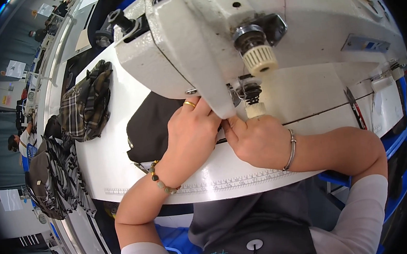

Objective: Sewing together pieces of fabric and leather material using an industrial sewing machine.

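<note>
- The white sewing machine [272, 29] looms over the far side of the white tabletop [118, 149].
- Dark fabric [152, 124] lies left of the needle area, under the machine head.
- The left hand [191, 130] presses on the fabric, fingers curled; its grip is hidden.
- The right hand [258, 139] pinches shut on the fabric's edge beside it.
- Plaid cloth [87, 103] sits far left.

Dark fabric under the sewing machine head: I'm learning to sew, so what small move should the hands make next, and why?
Probably ease the dark fabric a little further in under the sewing machine head. Both hands, left hand and right hand, press together at the needle area, which the head hides, while most of the fabric lies bunched to the left on the white table, not yet fed through.
</note>
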